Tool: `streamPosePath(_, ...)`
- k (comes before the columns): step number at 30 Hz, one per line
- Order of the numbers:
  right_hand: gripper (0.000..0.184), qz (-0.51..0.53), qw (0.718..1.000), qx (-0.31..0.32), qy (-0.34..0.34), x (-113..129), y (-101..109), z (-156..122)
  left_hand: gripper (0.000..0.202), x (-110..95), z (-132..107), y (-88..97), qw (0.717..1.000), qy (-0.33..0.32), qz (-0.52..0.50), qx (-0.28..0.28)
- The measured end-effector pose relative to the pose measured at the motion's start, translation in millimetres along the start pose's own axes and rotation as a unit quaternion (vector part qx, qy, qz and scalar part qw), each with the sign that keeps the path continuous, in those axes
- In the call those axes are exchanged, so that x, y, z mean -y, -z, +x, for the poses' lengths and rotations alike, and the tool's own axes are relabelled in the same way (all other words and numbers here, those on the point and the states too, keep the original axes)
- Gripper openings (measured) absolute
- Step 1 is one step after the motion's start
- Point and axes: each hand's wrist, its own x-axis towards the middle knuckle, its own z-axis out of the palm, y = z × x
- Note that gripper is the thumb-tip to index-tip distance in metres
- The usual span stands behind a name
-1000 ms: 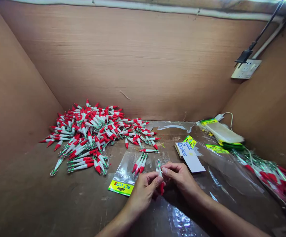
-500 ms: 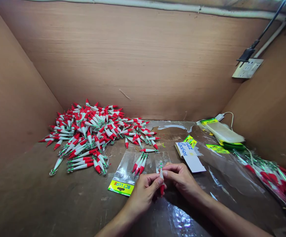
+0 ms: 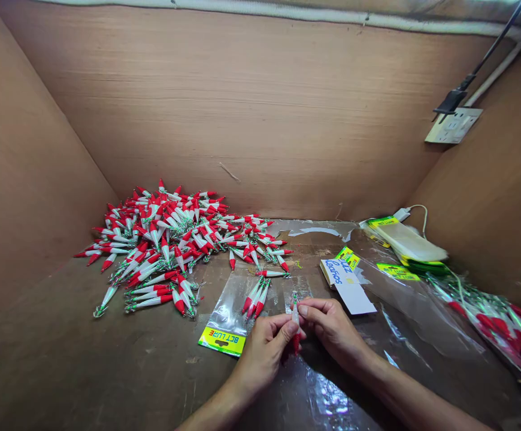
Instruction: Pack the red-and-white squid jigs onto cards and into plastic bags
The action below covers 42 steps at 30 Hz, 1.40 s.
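A red and white fishing lure (image 3: 295,317) stands upright between my hands, its green, spiky hook end on top. My left hand (image 3: 267,342) is closed around the lure's body, thumb in front. Close against its upper part, my right hand (image 3: 326,320) pinches the lure near the hooks with thumb and index finger. Just beyond my left hand, a few loose lures (image 3: 257,297) rest on a clear plastic bag (image 3: 224,314) with a yellow BCT LURE header. A single lure (image 3: 272,273) lies crosswise behind them.
A large pile of lures (image 3: 170,233) fills the back left. On the right are a handwritten card (image 3: 338,272), a stack of clear bags (image 3: 406,236) and bagged lures (image 3: 503,329). A black plug (image 3: 451,100) hangs by the wall socket (image 3: 456,126).
The hands and the lure stay almost in place, with only a slight shift of the fingers. The whole view has moved a few pixels to the right.
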Motion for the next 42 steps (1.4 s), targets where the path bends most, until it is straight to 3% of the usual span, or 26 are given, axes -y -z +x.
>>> streamPosePath(4,0.037,0.061,0.998,-0.013,-0.012,-6,-4,1,0.045,1,4,2.4,0.998,0.002,-0.055,-0.015)
streamPosePath(7,0.042,0.013,0.999,-0.038,0.017,-8,-8,0,0.046,1,8,5.9,0.991,0.003,-0.128,-0.029)
streamPosePath(10,0.040,-0.039,0.998,-0.025,0.047,-8,-11,-2,0.051,2,10,7.7,0.983,-0.002,-0.177,-0.044)
streamPosePath(14,0.035,-0.050,0.998,0.017,0.033,-10,-13,-3,0.050,2,8,8.3,0.986,-0.014,-0.148,-0.079)
streamPosePath(20,0.039,-0.004,0.999,0.042,-0.026,-16,-14,-4,0.060,3,5,8.6,0.991,0.002,-0.107,-0.075)
streamPosePath(24,0.037,-0.012,0.999,0.048,-0.003,-18,-15,-5,0.059,-6,6,13.0,0.992,-0.003,-0.082,-0.097)
streamPosePath(26,0.035,0.002,1.000,0.013,0.022,-19,-13,-3,0.057,-16,6,25.2,0.993,-0.030,0.016,-0.115)
streamPosePath(28,0.034,0.005,0.999,-0.031,0.041,-18,-6,2,0.043,-28,5,46.1,0.958,-0.081,0.216,-0.170)
streamPosePath(30,0.036,-0.036,0.996,-0.062,0.054,-12,7,10,0.032,-36,5,71.0,0.863,-0.101,0.427,-0.250)
streamPosePath(32,0.036,-0.124,0.986,-0.084,0.075,-1,24,19,0.029,-39,5,91.9,0.785,-0.063,0.542,-0.294)
streamPosePath(34,0.034,-0.226,0.961,-0.113,0.113,13,40,26,0.028,-38,6,101.6,0.753,-0.036,0.586,-0.298)
streamPosePath(36,0.032,-0.288,0.937,-0.133,0.144,25,50,29,0.027,-36,9,97.7,0.768,-0.052,0.574,-0.278)
streamPosePath(38,0.033,-0.279,0.940,-0.132,0.147,30,48,26,0.029,-33,11,83.0,0.833,-0.080,0.501,-0.224)
streamPosePath(40,0.034,-0.241,0.957,-0.093,0.133,26,35,20,0.036,-30,12,63.6,0.911,-0.081,0.383,-0.131)
streamPosePath(42,0.035,-0.211,0.969,-0.038,0.120,19,20,15,0.044,-26,10,45.9,0.955,-0.065,0.287,-0.043)
